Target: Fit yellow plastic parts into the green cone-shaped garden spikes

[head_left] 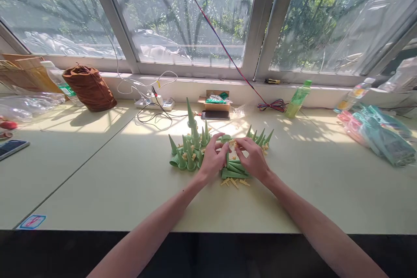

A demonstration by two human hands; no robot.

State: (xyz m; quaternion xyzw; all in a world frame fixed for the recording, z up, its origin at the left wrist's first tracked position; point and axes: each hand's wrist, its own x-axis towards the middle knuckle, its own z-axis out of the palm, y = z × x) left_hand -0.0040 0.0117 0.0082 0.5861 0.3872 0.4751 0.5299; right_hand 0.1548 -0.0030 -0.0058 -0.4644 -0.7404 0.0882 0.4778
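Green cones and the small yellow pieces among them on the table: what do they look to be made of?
The green cones are probably moulded plastic, smooth with a dull sheen. They all share one shape and an even colour, and some seem hollow at the base. The yellow pieces are likely plastic too, matt pale yellow, but too small to be sure.

We've got both forearms stretched forward, converging. Left hand (pixel 213 158) and right hand (pixel 252 158) sit side by side, palms down, fingers curled, fingertips nearly meeting.
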